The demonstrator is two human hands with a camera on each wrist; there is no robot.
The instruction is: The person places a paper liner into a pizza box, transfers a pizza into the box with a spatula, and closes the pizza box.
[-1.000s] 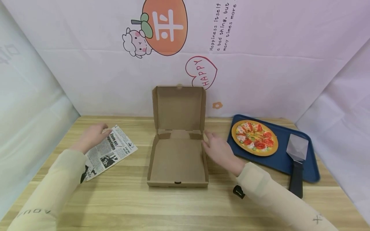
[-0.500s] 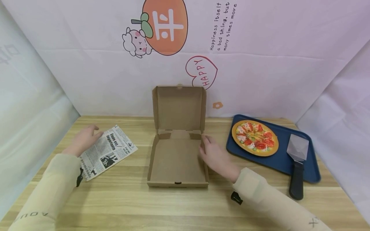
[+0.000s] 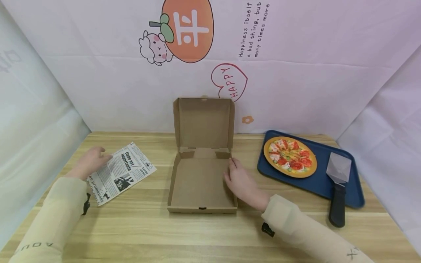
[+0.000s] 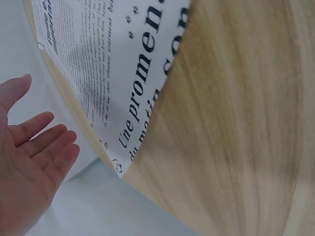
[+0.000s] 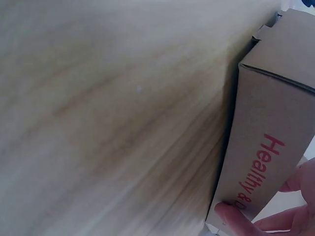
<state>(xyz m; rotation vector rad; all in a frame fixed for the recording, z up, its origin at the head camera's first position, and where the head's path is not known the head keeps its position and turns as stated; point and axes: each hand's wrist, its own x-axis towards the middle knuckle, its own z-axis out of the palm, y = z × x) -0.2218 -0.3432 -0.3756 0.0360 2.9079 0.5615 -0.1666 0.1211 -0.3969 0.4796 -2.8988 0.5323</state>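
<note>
Hovering at the edge of the paper (image 3: 125,166), seemingly without contact, near the table's (image 3: 148,233) left edge, the left hand (image 3: 86,164) is relaxed, fingers extended, grasping nothing. Mid-table stands the box (image 3: 202,182), lid (image 3: 204,122) raised toward the back edge; the right hand (image 3: 244,184) pinches its right wall (image 5: 266,118), digits on both faces. Step in hand, as judged: gripping the box by that wall. Good practice: light, even pressure, base kept flat, so the board does not buckle; a hold on the left wall (image 3: 173,179) would probably prevent twisting. Left fingers best kept clear of the paper's corners, likely to crease.

Materials. Paper: thin, newsprint pattern, black on white. Box: brown cardboard, shallow, square, red lettering outside the right wall. Pizza (image 3: 289,157): round, tan rim, red and white toppings, probably stiff; lies at the tray's (image 3: 353,193) left end. Tray: dark blue, smooth-looking, rounded corners, set slantwise toward the table's back right corner. Spatula (image 3: 337,206): flat metal-looking blade at the tray's right end, black handle overhanging the front edge.
</note>
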